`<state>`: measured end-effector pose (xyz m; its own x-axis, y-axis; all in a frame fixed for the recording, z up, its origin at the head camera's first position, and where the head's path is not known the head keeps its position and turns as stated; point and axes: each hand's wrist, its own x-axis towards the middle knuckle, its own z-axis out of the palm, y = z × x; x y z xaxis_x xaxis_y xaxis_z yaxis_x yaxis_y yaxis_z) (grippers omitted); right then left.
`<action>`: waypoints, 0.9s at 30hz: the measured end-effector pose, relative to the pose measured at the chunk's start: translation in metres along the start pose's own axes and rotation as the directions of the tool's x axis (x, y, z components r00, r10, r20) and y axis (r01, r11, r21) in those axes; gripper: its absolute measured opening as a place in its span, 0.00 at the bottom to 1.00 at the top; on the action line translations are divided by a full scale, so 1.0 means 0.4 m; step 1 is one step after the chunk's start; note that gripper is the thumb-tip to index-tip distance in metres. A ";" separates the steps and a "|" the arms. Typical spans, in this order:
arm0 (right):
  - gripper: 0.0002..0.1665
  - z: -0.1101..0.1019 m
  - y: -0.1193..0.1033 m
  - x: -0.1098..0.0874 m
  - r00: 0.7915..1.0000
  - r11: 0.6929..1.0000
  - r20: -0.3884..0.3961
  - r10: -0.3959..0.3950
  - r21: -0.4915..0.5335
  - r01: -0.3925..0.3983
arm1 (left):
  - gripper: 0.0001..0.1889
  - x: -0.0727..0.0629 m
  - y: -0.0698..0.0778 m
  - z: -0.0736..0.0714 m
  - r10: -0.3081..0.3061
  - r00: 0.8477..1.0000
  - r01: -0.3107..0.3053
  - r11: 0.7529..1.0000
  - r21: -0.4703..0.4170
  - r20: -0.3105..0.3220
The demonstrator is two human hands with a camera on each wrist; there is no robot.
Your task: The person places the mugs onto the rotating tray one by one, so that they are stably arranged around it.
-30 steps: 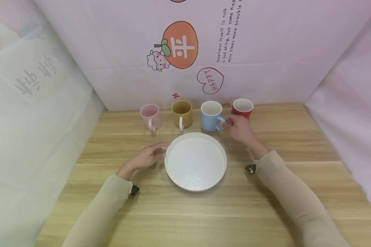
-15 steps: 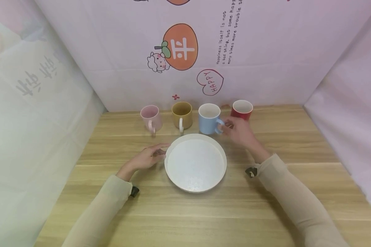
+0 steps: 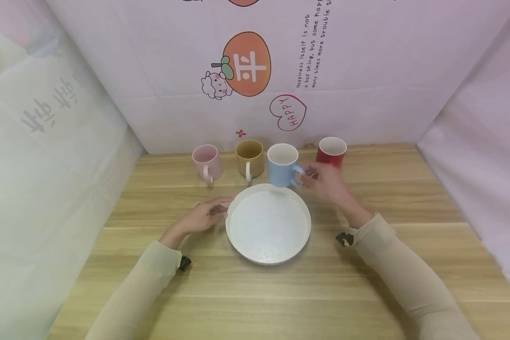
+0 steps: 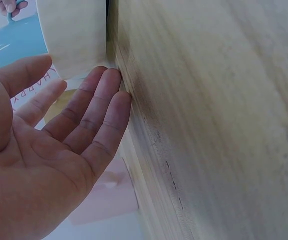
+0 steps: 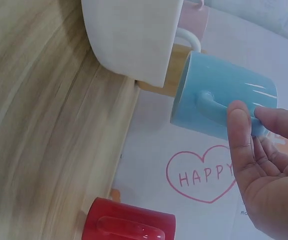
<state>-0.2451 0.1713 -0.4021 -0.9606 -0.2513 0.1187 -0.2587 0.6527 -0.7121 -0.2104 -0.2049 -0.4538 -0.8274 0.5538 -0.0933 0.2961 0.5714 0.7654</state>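
A light blue mug [image 3: 282, 166] is held by its handle between the thumb and fingers of my right hand [image 3: 328, 183]. In the right wrist view the mug [image 5: 228, 95] is raised off the table. It hangs above the far rim of a round white tray [image 3: 267, 226]. My left hand [image 3: 201, 216] lies at the tray's left side, its fingertips at the rim. The left wrist view shows this hand's fingers [image 4: 101, 107] extended against or very near the tray wall [image 4: 76, 37]; contact is hard to tell.
Along the back of the wooden table [image 3: 255, 302] stand a pink mug [image 3: 208, 163], a mustard mug [image 3: 250, 158] with a white handle, and a red mug [image 3: 332, 151] just behind my right hand. A printed cloth [image 3: 357, 71] rises behind them.
My right hand has lifted the blue mug off the table and carried it left and towards the tray. The left hand and the tray have stayed in place.
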 end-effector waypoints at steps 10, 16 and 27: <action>0.16 0.006 -0.022 -0.020 1.000 1.000 0.009 -0.014 -0.005 0.014 | 0.26 0.003 -0.003 0.000 -0.004 1.000 0.004 1.000 0.004 -0.002; 0.15 0.013 -0.027 -0.032 1.000 1.000 0.024 -0.019 0.022 0.019 | 0.26 0.001 -0.002 0.002 -0.005 1.000 0.005 1.000 0.011 0.000; 0.14 0.031 -0.043 -0.042 0.996 0.999 0.085 0.030 0.040 -0.034 | 0.26 0.001 0.000 0.002 -0.010 1.000 0.010 1.000 0.012 0.000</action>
<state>-0.2230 0.1553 -0.4004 -0.9559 -0.2911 0.0383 -0.2220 0.6316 -0.7429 -0.2103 -0.2044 -0.4544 -0.8304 0.5478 -0.1014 0.2930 0.5842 0.7569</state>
